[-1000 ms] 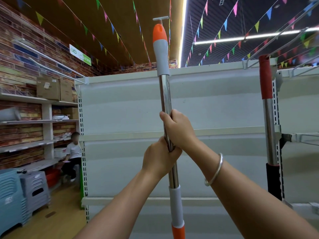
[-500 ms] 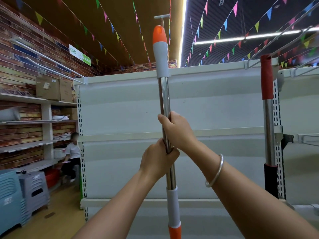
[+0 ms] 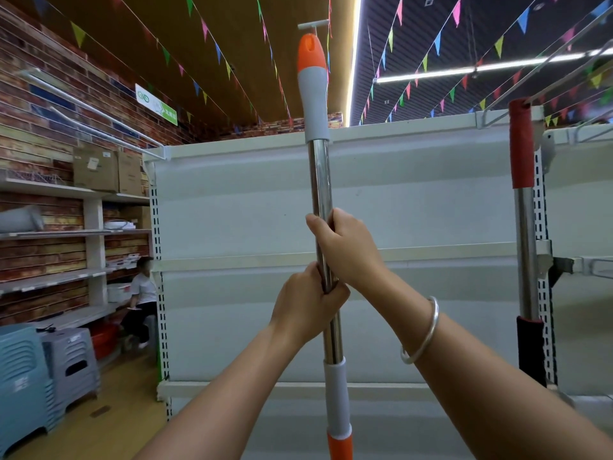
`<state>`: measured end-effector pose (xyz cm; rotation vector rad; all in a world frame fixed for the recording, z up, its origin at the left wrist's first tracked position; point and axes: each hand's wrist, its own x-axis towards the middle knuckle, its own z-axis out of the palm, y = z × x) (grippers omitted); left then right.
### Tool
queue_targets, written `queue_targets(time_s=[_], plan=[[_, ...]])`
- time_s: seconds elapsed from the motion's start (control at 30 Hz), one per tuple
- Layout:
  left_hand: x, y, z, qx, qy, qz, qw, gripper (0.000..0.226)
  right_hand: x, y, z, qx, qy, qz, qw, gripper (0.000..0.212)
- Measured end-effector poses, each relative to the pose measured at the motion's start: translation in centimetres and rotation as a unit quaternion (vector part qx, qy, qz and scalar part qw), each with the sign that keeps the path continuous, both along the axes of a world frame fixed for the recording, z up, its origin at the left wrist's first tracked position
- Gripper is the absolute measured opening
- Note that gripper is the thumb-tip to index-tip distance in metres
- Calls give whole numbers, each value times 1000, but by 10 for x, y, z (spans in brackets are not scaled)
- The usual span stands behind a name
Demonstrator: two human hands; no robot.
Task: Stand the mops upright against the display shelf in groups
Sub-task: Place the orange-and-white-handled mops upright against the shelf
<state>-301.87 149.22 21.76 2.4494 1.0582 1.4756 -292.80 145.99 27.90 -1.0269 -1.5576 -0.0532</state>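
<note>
I hold a mop upright in front of me by its steel pole (image 3: 320, 180); its grip at the top is grey with an orange tip, and its head is below the frame. My right hand (image 3: 345, 247) wraps the pole above my left hand (image 3: 306, 303), the two touching. Behind it stands the white display shelf (image 3: 414, 200). A second mop (image 3: 524, 247) with a red top grip and a black sleeve lower down stands upright against the shelf's right upright.
Stacked blue and grey plastic stools (image 3: 39, 373) stand at lower left on the wooden floor. A person (image 3: 141, 300) sits beside the wall shelving (image 3: 66, 234), which carries cardboard boxes. A metal bracket (image 3: 570, 263) juts from the shelf at right.
The mop pole has slid slightly upward and tilted a little in my hands; my grip on it is unchanged. The red-handled mop has not moved.
</note>
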Motion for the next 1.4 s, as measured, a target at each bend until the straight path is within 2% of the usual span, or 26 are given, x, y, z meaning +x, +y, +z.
queue_targets(time_s=[0.27, 0.83, 1.4], plan=[[9, -4, -1, 2, 2, -16, 1000, 23, 9, -2, -2, 5, 14, -2, 1000, 36], [3, -4, -5, 8, -13, -14, 1000, 18, 6, -4, -2, 7, 6, 24, 1000, 37], [8, 8, -9, -31, 8, 7, 999, 13, 10, 8, -4, -58, 3, 24, 998, 35]])
